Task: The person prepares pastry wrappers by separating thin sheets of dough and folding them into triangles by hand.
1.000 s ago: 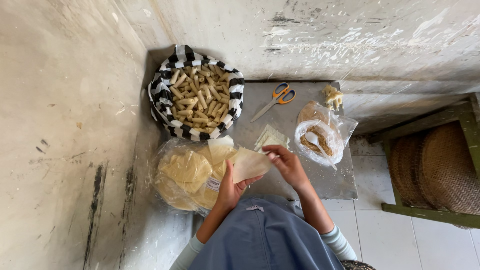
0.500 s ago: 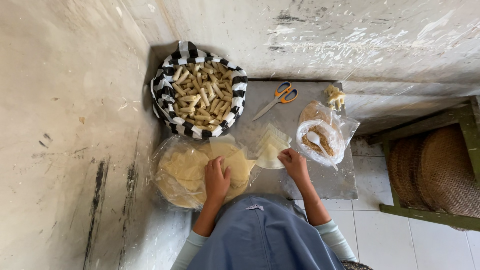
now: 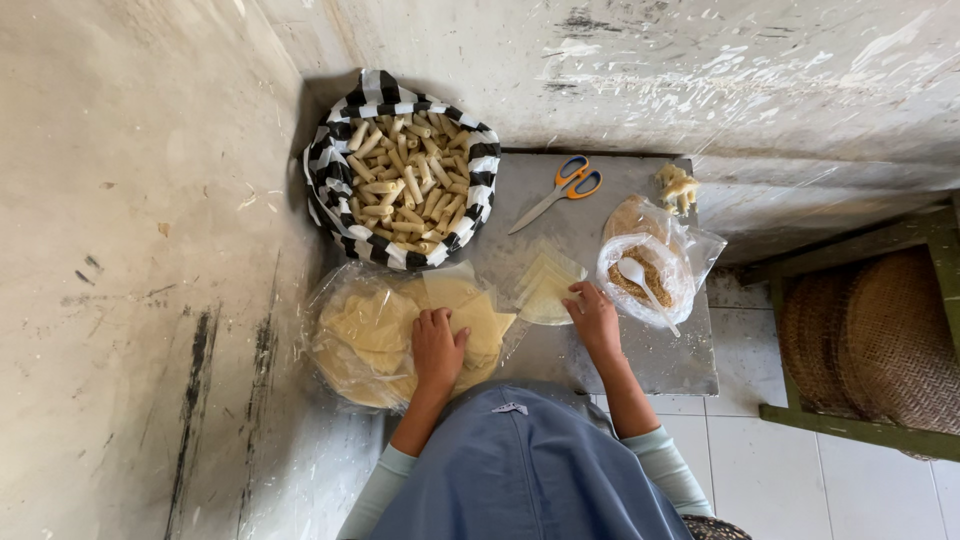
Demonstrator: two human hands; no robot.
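Both of your hands have settled lower since half a second ago: your left hand [image 3: 437,345] now lies flat on the pile, and the sheet lifted a second ago is down on the worktop.

Your left hand's grip is spread, fingers together and palm down, on the stack of pale yellow wrapper sheets [image 3: 385,335]. They lie in a crumpled clear plastic bag [image 3: 325,300] that hangs off the worktop's near left corner, probably so the sheets stay covered and within easy reach.

Your right hand [image 3: 594,318] rests just beside it, grip loosely spread, fingertips touching the near edge of a few separate wrapper sheets [image 3: 548,285] fanned flat in the middle of the worktop, likely laid out one at a time for handling.

Near the right edge stands an open clear bag of brown crumbly filling [image 3: 645,270] with a white spoon [image 3: 640,278] in it. Orange and blue scissors [image 3: 562,187] lie shut toward the far edge, and a small pale lump [image 3: 677,185] sits at the far right corner. Off the far left corner, a black and white striped basket [image 3: 472,165] is heaped with finished pale rolls [image 3: 405,185].

The worktop [image 3: 665,355] is a small grey metal surface pushed into a corner of rough, stained concrete walls [image 3: 130,250]. White floor tiles [image 3: 810,470] show to the right, beside a green-framed woven seat [image 3: 880,340].
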